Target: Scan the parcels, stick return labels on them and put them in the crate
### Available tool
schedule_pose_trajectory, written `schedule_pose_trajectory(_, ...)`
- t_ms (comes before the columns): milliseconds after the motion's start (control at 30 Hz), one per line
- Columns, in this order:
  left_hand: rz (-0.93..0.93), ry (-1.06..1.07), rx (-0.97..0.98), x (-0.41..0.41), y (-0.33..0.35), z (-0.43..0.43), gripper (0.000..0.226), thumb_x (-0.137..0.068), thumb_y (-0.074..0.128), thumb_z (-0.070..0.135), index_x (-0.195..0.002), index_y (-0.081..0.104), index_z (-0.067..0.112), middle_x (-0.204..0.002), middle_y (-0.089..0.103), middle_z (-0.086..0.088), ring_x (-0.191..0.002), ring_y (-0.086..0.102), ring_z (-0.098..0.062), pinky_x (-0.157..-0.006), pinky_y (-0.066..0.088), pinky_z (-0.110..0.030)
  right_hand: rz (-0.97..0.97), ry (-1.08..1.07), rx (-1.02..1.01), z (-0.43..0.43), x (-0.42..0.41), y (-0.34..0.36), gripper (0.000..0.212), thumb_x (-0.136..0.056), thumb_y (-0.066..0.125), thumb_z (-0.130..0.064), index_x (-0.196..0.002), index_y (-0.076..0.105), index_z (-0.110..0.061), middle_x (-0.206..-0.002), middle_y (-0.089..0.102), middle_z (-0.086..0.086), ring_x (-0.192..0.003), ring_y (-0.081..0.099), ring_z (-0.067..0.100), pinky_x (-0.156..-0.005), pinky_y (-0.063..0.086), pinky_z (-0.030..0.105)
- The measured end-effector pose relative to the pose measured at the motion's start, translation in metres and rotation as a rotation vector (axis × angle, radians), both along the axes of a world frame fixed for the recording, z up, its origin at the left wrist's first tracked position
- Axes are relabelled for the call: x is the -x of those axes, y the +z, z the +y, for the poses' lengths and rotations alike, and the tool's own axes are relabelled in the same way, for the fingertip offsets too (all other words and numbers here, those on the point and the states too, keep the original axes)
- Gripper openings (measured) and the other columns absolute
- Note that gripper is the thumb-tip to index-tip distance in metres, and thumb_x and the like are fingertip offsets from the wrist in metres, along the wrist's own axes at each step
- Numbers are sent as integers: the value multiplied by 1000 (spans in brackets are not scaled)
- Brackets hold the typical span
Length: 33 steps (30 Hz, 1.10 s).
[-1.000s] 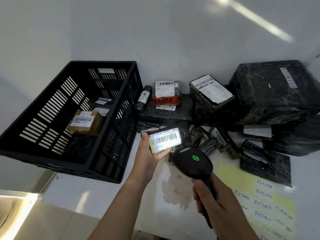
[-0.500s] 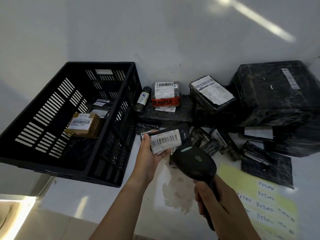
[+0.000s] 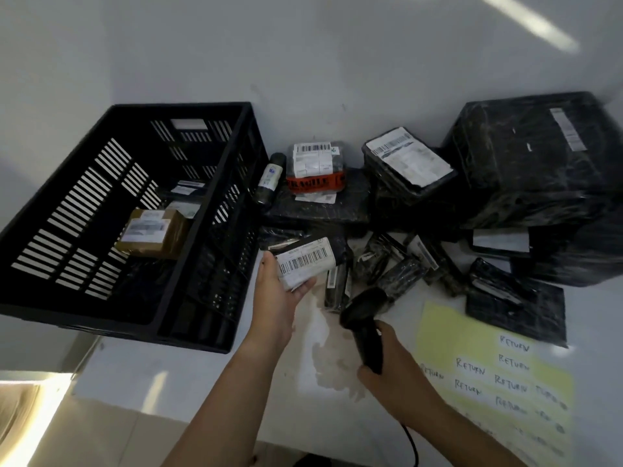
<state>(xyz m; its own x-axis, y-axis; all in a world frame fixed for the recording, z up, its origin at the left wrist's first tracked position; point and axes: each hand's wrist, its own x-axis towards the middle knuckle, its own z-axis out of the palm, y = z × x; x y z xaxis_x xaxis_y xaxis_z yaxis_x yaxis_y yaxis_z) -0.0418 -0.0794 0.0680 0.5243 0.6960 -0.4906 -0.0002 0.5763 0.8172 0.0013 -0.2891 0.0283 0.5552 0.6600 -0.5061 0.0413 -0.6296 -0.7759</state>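
My left hand (image 3: 274,298) grips small parcel (image 3: 305,264), frame centre; right hand (image 3: 397,375) clamps scanner (image 3: 362,315) just lower right; label sheet (image 3: 448,332) nearer right.

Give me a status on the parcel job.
Done: a brown parcel and at least one more lie in the crate. In hand: the left hand holds a parcel barcode up; the right hand grips the scanner below it. Left: label that parcel from the RETURN sheet, crate it, then work through the pile beside the crate.
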Motion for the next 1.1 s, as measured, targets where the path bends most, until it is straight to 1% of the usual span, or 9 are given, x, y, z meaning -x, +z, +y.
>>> schedule_pose_trajectory(200, 51, -72, 70, 4, -15, -45, 25, -106, 47, 33, -120, 59, 17, -114, 74, -9, -103, 72, -23, -81, 60, -36, -74, 74, 96, 11, 9, -76, 81, -91, 67, -23, -153, 15, -34, -144, 48, 1, -124, 55, 20, -94, 48, 27)
schedule_pose_trajectory(300, 117, -113, 83, 6, -28, -67, 13, -103, 54, 16, -114, 60, 14, -109, 75, -9, -101, 73, -25, -79, 61, -37, -103, 52, 49, 13, 10, -93, 77, -87, 69, -23, -146, 22, -39, -134, 55, 0, -107, 64, 23, -83, 56, 35)
schedule_pose_trajectory(433, 185, -203, 9, 9, -43, -83, 20, -103, 52, 10, -121, 60, 16, -112, 75, -6, -101, 74, -21, -82, 61, -38, -117, 57, 1, 9, 8, -110, 67, -81, 69, -28, -136, 32, -37, -117, 65, -2, -93, 69, 21, -76, 59, 45)
schedule_pose_trajectory(600, 216, -215, -43, 7, -49, -94, 23, -103, 51, 7, -122, 58, 18, -109, 75, -1, -98, 74, -16, -79, 62, -33, -319, 224, 77, -10, -13, -105, 52, -91, 64, -38, -137, 47, -24, -133, 54, 0, -117, 54, 22, -97, 47, 38)
schedule_pose_trajectory(733, 249, -259, -114, 2, -55, -102, 27, -105, 49, 7, -128, 54, 18, -119, 72, -1, -105, 72, -14, -85, 61, -34, -475, 148, 13, -73, -50, -96, 34, -93, 63, -25, -126, 60, -22, -125, 61, -4, -108, 56, 17, -96, 47, 36)
schedule_pose_trajectory(833, 271, -308, -185, -5, -62, -115, 30, -104, 49, 5, -130, 55, 21, -121, 70, 3, -105, 70, -10, -84, 60, -29, -642, 21, 94, -134, -82, -98, 40, -89, 67, -19, -127, 58, -21, -127, 58, -2, -112, 56, 21, -94, 48, 39)
schedule_pose_trajectory(933, 313, -406, -256, -12, -71, -131, 37, -102, 51, 1, -126, 51, 29, -121, 66, 4, -104, 67, -7, -74, 58, -20, -615, -51, 292, -177, -93, -113, 55, -89, 67, -19, -141, 51, -16, -151, 43, 6, -140, 40, 28, -113, 39, 44)
schedule_pose_trajectory(1000, 353, -510, -297, -16, -79, -140, 46, -101, 52, 0, -120, 45, 41, -118, 63, 6, -102, 65, -7, -78, 61, -26, -590, 4, 309, -187, -83, -127, 63, -92, 65, -22, -151, 42, -16, -163, 25, 5, -151, 21, 27, -121, 25, 42)
schedule_pose_trajectory(1100, 421, -637, -431, -19, -91, -146, 55, -101, 52, 3, -133, 34, 45, -116, 63, 10, -93, 66, 2, -82, 61, -28, -645, 130, 241, -177, -69, -133, 65, -91, 68, -24, -151, 42, -17, -164, 22, 5, -151, 21, 28, -120, 25, 43)
